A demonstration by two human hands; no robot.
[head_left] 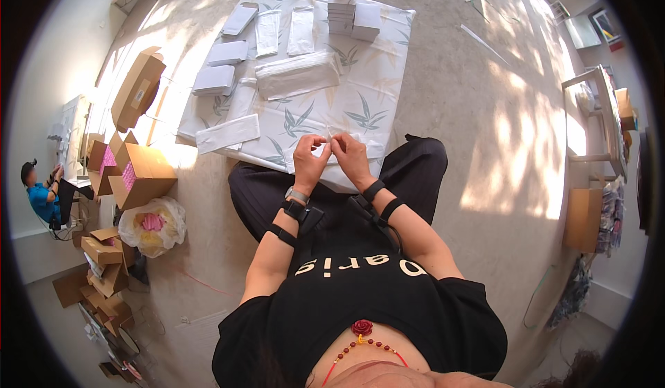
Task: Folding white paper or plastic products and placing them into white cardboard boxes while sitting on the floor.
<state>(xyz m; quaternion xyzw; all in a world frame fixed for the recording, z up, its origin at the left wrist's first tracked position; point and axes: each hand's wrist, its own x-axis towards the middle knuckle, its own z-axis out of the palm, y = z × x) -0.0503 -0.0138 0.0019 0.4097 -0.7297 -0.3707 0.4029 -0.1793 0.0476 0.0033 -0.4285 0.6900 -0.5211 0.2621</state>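
At the near edge of the cloth-covered table, my left hand [310, 158] and my right hand [352, 158] meet with fingertips pinched together. Between them is a thin pale bit, too small to name. Under and beside my right hand lies a flat white sheet or bag [374, 150], partly covered by the fingers. To the left of my hands rests a flat white packet [228, 133]. Farther back, a broad pile of white plastic sleeves [298, 75] lies across the middle of the table [384, 76].
Stacks of white cards or boxes [213, 80] line the table's left side; taller white stacks [341, 15] stand by a pole at the back. Open cardboard boxes [149, 173] and a plastic bag [152, 227] with pink contents sit left. A person [43, 197] in blue works far left.
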